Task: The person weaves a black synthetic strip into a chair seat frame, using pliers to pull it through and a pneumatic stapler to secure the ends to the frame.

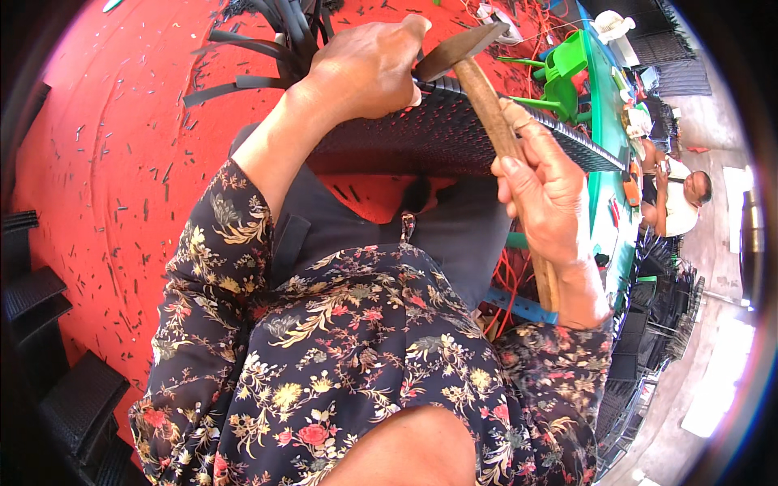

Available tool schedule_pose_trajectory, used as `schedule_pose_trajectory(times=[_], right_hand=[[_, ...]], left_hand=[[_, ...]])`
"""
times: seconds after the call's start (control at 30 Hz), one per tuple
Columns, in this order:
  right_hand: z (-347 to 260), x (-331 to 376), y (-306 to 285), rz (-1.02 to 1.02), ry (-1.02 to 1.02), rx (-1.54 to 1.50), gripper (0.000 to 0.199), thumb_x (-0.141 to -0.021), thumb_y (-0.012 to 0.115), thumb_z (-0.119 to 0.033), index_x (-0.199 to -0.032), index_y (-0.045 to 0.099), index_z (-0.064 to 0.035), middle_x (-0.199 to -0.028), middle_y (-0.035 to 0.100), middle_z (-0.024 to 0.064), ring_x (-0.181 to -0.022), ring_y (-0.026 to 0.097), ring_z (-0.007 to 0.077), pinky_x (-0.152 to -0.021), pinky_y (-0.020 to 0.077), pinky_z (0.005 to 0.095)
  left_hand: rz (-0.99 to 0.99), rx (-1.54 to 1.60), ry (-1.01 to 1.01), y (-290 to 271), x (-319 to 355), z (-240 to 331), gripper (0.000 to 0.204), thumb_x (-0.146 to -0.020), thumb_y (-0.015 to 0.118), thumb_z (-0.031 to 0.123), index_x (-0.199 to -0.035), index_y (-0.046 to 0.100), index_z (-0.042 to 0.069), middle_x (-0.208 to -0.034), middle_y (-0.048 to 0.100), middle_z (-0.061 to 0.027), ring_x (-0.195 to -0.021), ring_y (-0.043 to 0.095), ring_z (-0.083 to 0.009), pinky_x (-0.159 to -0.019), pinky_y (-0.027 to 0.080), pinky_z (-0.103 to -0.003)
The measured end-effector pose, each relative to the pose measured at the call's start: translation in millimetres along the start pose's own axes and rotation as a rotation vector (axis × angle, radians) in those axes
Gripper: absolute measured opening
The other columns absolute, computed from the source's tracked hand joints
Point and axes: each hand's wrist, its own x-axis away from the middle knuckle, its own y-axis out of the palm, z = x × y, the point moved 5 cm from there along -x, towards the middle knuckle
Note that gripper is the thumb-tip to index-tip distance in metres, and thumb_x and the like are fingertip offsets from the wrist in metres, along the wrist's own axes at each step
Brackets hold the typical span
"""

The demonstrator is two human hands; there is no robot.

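My right hand (547,182) is wrapped round the wooden handle of a hammer (484,101), a finger bandaged in a tan strip. The handle's lower end runs down past my wrist. The hammer's dark metal head lies at the top edge of a black woven basket (405,138), close to my left fingertips. My left hand (369,69) is closed at the basket's upper left corner, its thumb tip on the near side; most of its fingers are hidden. Loose black flat strips (279,53) fan out to the left beyond that hand. The basket rests across my lap.
Black strip scraps litter the red floor covering (121,186). Dark woven baskets (81,401) stand at the lower left. Green plastic chairs (563,77) and a long green table (601,121) are at the right. Beyond the table sits another person (685,198). Red cords (509,279) lie beneath.
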Motion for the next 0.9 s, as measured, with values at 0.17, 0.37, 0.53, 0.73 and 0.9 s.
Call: schedule_pose_trajectory(times=[0.17,0.37,0.53,0.73,0.9], right_hand=[[-25.6,7.1,-11.2,0.112,-0.137,-0.157,0.044,-0.088,0.05,-0.001,-0.132,0.047,-0.0052,-0.084,0.06,0.002,-0.058,0.048,0.0022,-0.05,0.0416,0.0173],[2.0,-1.0,-3.0,0.083,0.053,-0.14,0.045,-0.086,0.054,-0.002,-0.131,0.047,-0.0035,-0.08,0.06,0.0025,-0.056,0.049,0.0038,-0.048,0.041,0.0173],[23.5,32.2,-70.2,0.392,-0.022,-0.259,0.053,-0.087,0.057,-0.013,-0.135,0.037,-0.0033,-0.081,0.059,0.0065,-0.06,0.053,0.0071,-0.046,0.0421,0.0176],[173.0,202.3,-214.4,0.8,0.308,0.134,0.05,-0.088,0.054,-0.011,-0.135,0.037,-0.0033,-0.076,0.057,0.0054,-0.055,0.052,0.0088,-0.045,0.0437,0.0199],[282.2,434.8,-285.6,1.199,0.612,0.223,0.036,-0.083,0.055,-0.003,-0.119,0.053,-0.0067,-0.068,0.06,0.0073,-0.048,0.056,0.0147,-0.038,0.0443,0.0283]], left_hand=[[-0.004,0.021,-0.056,-1.4,1.5,1.8,0.045,-0.068,0.065,0.01,-0.105,0.043,0.0,-0.081,0.063,-0.0191,-0.084,0.061,-0.0394,-0.07,0.049,-0.048],[0.022,0.04,-0.036,6.9,2.7,-10.5,0.067,-0.064,0.074,0.012,-0.121,0.039,0.005,-0.085,0.062,-0.0148,-0.085,0.06,-0.0365,-0.072,0.048,-0.044],[0.019,0.134,-0.033,8.2,4.8,-11.7,0.078,-0.062,0.076,0.012,-0.131,0.038,0.006,-0.087,0.062,-0.0129,-0.086,0.061,-0.033,-0.075,0.047,-0.04],[0.065,0.367,0.065,6.5,3.1,-10.4,0.053,-0.07,0.071,0.011,-0.117,0.049,0.0,-0.087,0.064,-0.0106,-0.08,0.062,-0.0241,-0.073,0.049,-0.034],[-0.027,0.498,0.092,20.9,1.7,-38.1,0.066,-0.072,0.069,0.007,-0.132,0.041,0.001,-0.099,0.062,-0.0078,-0.092,0.06,-0.018,-0.083,0.047,-0.03]])
